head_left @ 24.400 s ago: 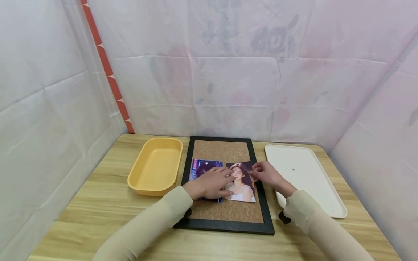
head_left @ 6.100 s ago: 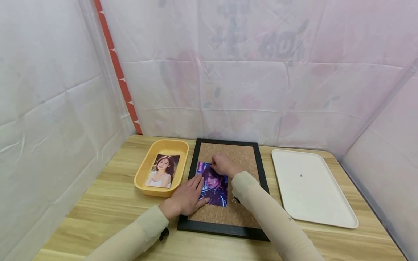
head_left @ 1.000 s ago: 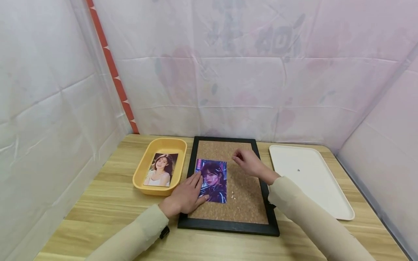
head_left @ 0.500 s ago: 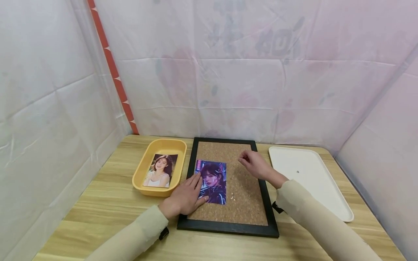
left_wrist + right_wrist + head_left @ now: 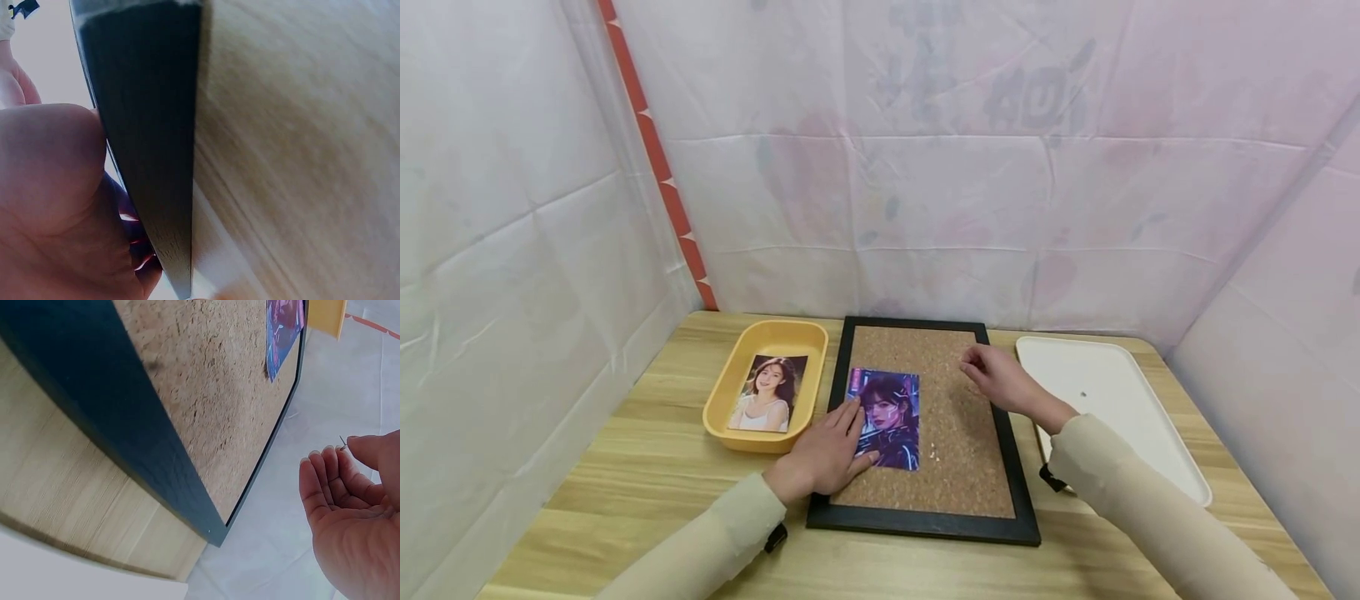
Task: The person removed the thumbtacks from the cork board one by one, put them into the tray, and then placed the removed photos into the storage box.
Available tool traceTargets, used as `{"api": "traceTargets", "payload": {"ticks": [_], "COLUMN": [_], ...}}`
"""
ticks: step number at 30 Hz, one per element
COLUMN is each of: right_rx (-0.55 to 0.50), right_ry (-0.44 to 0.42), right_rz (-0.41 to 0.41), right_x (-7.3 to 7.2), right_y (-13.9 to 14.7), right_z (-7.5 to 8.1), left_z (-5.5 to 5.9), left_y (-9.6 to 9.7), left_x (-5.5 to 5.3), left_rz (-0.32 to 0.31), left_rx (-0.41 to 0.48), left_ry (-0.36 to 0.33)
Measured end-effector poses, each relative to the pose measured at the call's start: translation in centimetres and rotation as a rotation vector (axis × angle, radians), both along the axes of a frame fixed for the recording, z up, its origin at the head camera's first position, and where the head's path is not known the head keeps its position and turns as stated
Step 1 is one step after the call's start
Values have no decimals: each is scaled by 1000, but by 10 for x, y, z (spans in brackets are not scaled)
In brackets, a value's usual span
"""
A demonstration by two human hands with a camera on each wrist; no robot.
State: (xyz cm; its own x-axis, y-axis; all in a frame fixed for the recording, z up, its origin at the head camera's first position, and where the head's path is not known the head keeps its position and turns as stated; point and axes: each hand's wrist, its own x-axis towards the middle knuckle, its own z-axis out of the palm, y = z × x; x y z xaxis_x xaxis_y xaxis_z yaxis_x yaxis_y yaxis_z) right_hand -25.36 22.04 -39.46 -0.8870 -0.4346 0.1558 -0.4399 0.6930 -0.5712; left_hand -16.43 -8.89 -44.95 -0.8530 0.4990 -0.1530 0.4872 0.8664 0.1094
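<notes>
My left hand [image 5: 823,454] lies with straight fingers over the left edge of a purple-blue picture print [image 5: 895,425]. The print sits on a black-framed corkboard [image 5: 917,346]. In the left wrist view the palm is beside the black frame edge [image 5: 147,112]. My right hand [image 5: 1003,381] is raised over the board's right side, near the frame. Between its thumb and forefinger it pinches a thumbtack [image 5: 343,442], its thin metal point sticking out in the right wrist view. The tack's head is mostly hidden by the fingertips.
Left of the board stands a yellow tray [image 5: 718,383] holding a portrait photo [image 5: 766,400]. To the right is a white tray [image 5: 1112,450] with a small dark thing [image 5: 1083,394] on it. Small white specks [image 5: 934,452] show on the cork. A fabric wall [image 5: 940,192] closes off the back.
My right hand has moved right, from the print's top edge toward the white tray. The left hand stays put lately. Since the oldest frame, the portrait photo went from board to yellow tray.
</notes>
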Motion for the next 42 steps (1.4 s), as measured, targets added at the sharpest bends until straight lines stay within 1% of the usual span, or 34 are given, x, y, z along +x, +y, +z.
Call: {"api": "traceTargets", "payload": {"ticks": [4,7,14,19,21,27,31,42], "right_rx": [21,35,66,70,68,66,85,140], "right_ry": [61,89,88,97,96,102,122,138], "right_rz": [-6,-12,-26,-37,-40,-35,-52,-63], "right_x": [1,1,3,5,5,6,6,6], "right_y": [5,9,20,27,29,35,40,59], "right_z": [0,-1,-1,-1,-1,-1,-3,-10], "left_z": [2,2,1,1,-1,-12,-14,-13], "left_y": [-1,-1,0,0,0,-1,-2,-2], "left_x": [0,1,1,1,0,-5,-6,-4], "left_rz": [0,0,-7,-1,1,-5,-11,-2], "left_rx": [-7,-11,-6,-11,-18,-35,-34,-24], "left_ry": [10,9,12,10,8,26,38,36]}}
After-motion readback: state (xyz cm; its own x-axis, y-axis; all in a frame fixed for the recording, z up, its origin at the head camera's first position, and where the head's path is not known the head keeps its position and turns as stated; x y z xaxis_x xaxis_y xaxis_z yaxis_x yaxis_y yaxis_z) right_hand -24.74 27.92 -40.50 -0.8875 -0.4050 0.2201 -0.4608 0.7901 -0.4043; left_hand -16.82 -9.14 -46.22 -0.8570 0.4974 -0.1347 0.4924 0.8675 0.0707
